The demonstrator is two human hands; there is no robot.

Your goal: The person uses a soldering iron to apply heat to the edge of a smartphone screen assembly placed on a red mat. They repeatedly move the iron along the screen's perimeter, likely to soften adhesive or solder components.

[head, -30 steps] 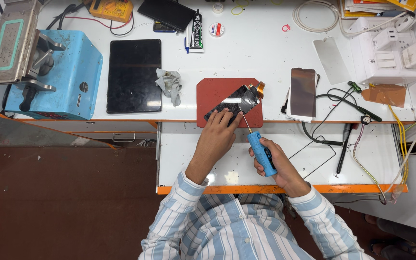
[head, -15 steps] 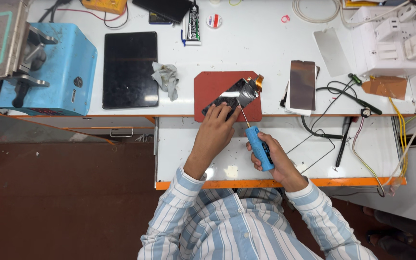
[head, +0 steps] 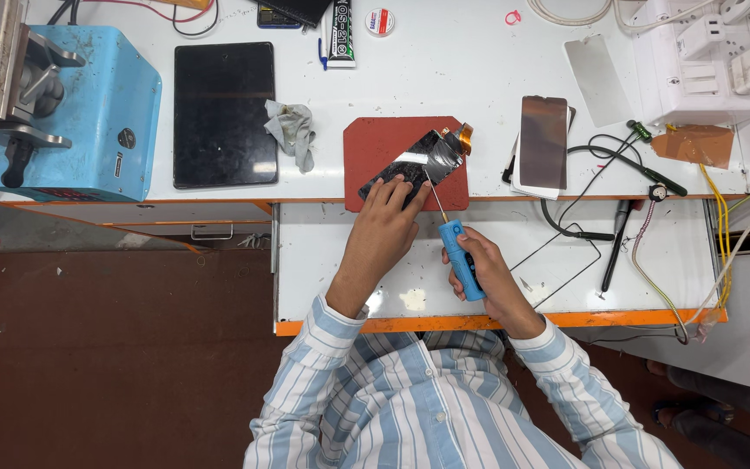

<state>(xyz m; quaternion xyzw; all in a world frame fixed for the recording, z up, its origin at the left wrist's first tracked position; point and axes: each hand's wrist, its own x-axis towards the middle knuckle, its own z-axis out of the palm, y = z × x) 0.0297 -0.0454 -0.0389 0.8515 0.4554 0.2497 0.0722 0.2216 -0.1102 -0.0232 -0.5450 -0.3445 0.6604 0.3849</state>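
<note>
Both arms extend forward from the near edge of the scene, sleeves in blue-and-white stripes reaching to the wrists. The left forearm angles far and slightly right. The left hand point(head: 384, 230) is palm down, fingers extended and pressed flat at their tips, thumb tucked alongside. The right forearm angles far and left, so the two hands converge. The right hand point(head: 488, 278) is closed in a fist-like grip, knuckles up, wrist slightly bent; its thumb position appears to be along the top, though the view is too small to confirm.
</note>
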